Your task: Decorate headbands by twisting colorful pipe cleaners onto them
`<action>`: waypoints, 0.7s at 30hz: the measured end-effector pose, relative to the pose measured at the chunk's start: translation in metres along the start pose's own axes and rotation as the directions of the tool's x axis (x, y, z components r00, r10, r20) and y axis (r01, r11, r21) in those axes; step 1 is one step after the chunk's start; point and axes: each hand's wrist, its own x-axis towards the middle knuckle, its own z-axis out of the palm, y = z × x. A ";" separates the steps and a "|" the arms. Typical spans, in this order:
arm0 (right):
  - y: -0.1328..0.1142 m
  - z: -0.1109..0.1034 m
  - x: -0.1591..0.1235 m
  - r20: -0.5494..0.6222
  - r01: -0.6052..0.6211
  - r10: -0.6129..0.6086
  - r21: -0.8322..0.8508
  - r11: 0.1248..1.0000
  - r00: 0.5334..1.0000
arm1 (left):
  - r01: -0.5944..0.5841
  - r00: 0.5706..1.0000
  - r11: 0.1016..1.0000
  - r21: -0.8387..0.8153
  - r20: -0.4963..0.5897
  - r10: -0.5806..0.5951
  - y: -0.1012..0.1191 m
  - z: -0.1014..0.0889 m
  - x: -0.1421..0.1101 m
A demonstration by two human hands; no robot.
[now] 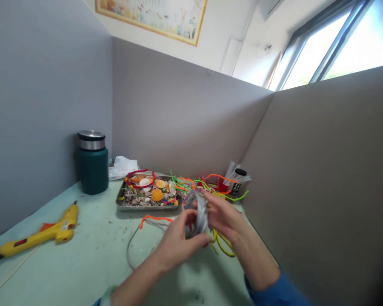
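Observation:
In the head view, a shiny grey coil of cord or ribbon (202, 216) is held up between my two hands, above the table. My left hand (181, 238) is closed on its near left side, with thumb and fingers pinching the lower part. The fingers of my right hand (224, 216) rest on the coil's right side and top, closed against it. Blur hides the exact material. A loose grey strand (128, 248) lies in a loop on the table left of my left hand, near an orange pipe cleaner (155, 218). Yellow loops (224, 246) show below my right hand.
Behind the hands is a metal tray (148, 208) of shells, beside a pile of coloured pipe cleaners (210, 182). A yellow glue gun (40, 238) lies at left, near a green flask (93, 170). Clear sticks (231, 172) stand at back right. Grey partitions (178, 110) enclose the table.

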 end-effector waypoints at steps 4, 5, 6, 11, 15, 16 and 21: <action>0.030 0.020 0.008 0.093 0.021 -0.019 -0.019 1.000 0.995 | 0.222 0.967 0.928 -0.299 -0.052 -0.249 -0.016 -0.005 0.007; 0.033 0.020 0.011 0.105 0.035 -0.027 -0.078 0.996 0.994 | 0.243 0.964 0.910 -0.336 -0.024 -0.266 -0.019 -0.009 0.007; 0.036 0.018 0.014 0.105 0.066 -0.051 -0.148 0.987 0.993 | 0.251 0.963 0.896 -0.367 0.005 -0.268 -0.021 -0.013 0.007; 0.040 0.000 0.025 0.019 0.307 -0.351 -0.530 0.790 0.936 | 0.246 0.960 0.833 -0.496 0.007 -0.279 -0.020 -0.028 0.005; 0.043 -0.006 0.027 0.148 0.309 -0.286 -0.668 0.677 0.947 | 0.257 0.950 0.804 -0.537 -0.014 -0.313 -0.020 -0.031 0.007; 0.045 -0.005 0.026 0.170 0.307 -0.262 -0.668 0.678 0.950 | 0.264 0.947 0.796 -0.544 -0.010 -0.321 -0.020 -0.030 0.007; 0.050 0.005 0.025 0.122 0.209 -0.169 -0.585 0.784 0.978 | 0.295 0.937 0.767 -0.569 0.014 -0.350 -0.022 -0.029 0.006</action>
